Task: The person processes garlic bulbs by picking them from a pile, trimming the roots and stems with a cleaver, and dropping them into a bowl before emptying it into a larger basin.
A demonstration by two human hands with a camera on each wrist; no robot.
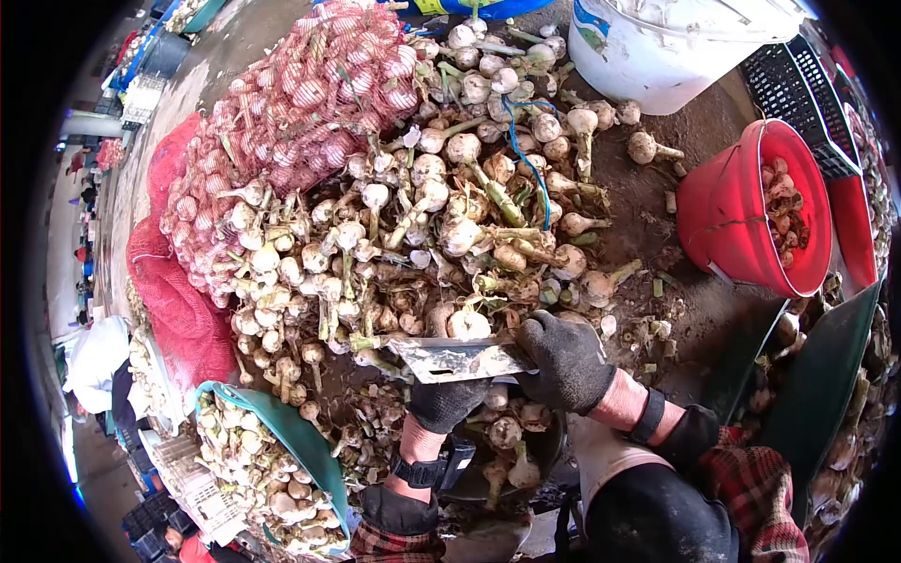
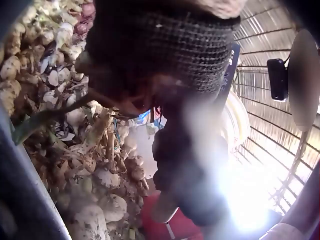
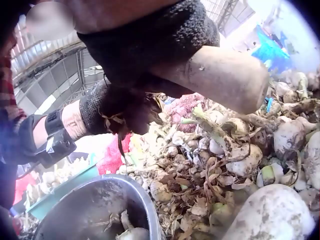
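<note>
In the head view, the gloved right hand [image 1: 568,361] grips the pale handle [image 3: 220,75] of a flat, dirt-marked metal blade [image 1: 460,361]. Below and behind the blade is the gloved left hand [image 1: 449,402], its fingers mostly hidden. A whitish garlic bulb [image 1: 469,324] shows just past the blade's far edge. In the left wrist view, the left hand [image 2: 160,50] curls round a garlic head, largely in shadow, with a green stem [image 2: 50,117] sticking out. The right wrist view has the right hand [image 3: 150,45] close above the left hand [image 3: 120,107].
A large garlic pile [image 1: 375,244] spreads beyond the hands, beside red net sacks [image 1: 310,94]. Under the hands stands a round container [image 3: 150,200] holding some bulbs. A red bucket [image 1: 704,216] and white bucket [image 1: 648,56] are to the right; a green tub [image 1: 300,441] is left.
</note>
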